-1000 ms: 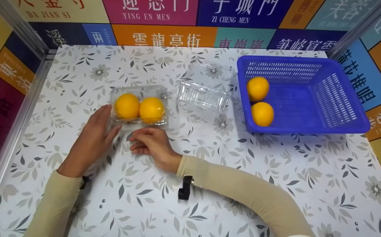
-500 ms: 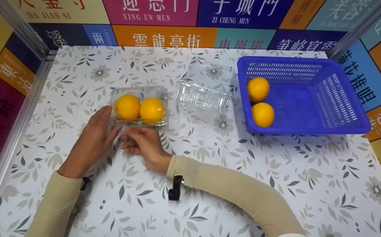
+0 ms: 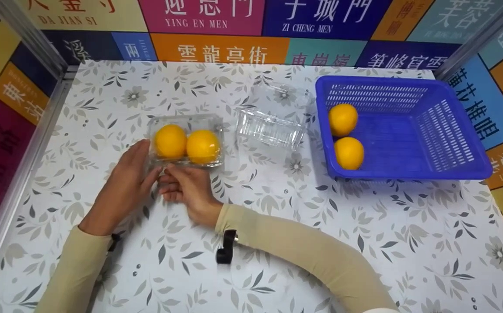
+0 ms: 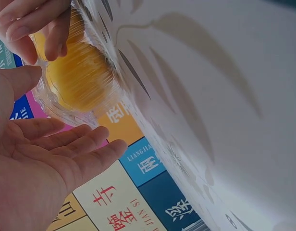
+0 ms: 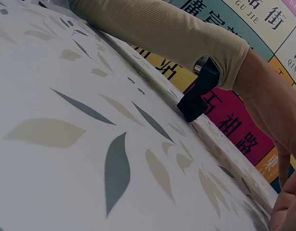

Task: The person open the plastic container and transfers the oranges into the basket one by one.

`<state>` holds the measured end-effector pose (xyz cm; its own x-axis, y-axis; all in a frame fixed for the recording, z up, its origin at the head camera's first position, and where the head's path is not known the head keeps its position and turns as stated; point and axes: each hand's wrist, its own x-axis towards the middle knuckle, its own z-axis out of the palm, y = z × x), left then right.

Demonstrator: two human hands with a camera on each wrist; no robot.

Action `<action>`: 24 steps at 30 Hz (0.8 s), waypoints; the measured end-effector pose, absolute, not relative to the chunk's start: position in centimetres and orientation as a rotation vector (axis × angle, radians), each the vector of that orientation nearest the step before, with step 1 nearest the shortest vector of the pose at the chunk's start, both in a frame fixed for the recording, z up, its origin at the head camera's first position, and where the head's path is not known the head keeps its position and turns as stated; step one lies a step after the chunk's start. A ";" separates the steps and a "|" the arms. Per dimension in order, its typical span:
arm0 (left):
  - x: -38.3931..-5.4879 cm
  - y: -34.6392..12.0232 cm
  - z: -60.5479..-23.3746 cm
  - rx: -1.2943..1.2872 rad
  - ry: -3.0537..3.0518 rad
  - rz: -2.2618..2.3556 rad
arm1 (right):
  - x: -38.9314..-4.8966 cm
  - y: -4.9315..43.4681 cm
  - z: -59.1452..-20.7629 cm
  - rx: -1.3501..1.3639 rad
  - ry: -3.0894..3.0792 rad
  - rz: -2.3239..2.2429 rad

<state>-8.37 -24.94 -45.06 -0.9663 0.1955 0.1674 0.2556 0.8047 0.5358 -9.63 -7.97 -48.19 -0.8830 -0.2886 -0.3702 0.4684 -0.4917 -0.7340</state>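
Note:
A clear plastic fruit box (image 3: 185, 119) with two oranges (image 3: 171, 141) inside stands on the table in the head view. My left hand (image 3: 123, 187) lies along its left side, fingers extended and touching the box or very near it. In the left wrist view, the left palm faces the box, with the fingers spread beside it. My right hand (image 3: 192, 191) is at the front left corner, its fingers bent and the thumb by the box's front edge. Whether it pinches that edge is hidden. In the right wrist view, only part of a hand (image 5: 287, 202) shows at the lower right.
A second clear plastic box (image 3: 271, 128), with its lid open, lies right of the first. Farther right stands a blue-purple basket (image 3: 408, 171) holding two oranges (image 3: 349, 153) by its left wall. Printed panels (image 3: 221, 48) border the flower-patterned table (image 3: 321, 243) at the back and sides.
My right hand has moved left and slightly up along the front of the filled box, closer to the left hand. The left hand and the boxes stay in place.

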 end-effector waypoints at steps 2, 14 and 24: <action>-8.3 -25.0 -45.1 -0.366 -2.881 -0.876 | -9.6 -8.1 -48.1 0.274 1.257 -2.379; -8.3 -25.2 -45.0 -0.424 -2.835 -0.763 | -9.6 -8.3 -48.1 0.265 1.294 -2.401; -8.6 -25.7 -45.1 -0.585 -2.686 -0.502 | -9.7 -8.0 -48.2 0.225 1.294 -2.393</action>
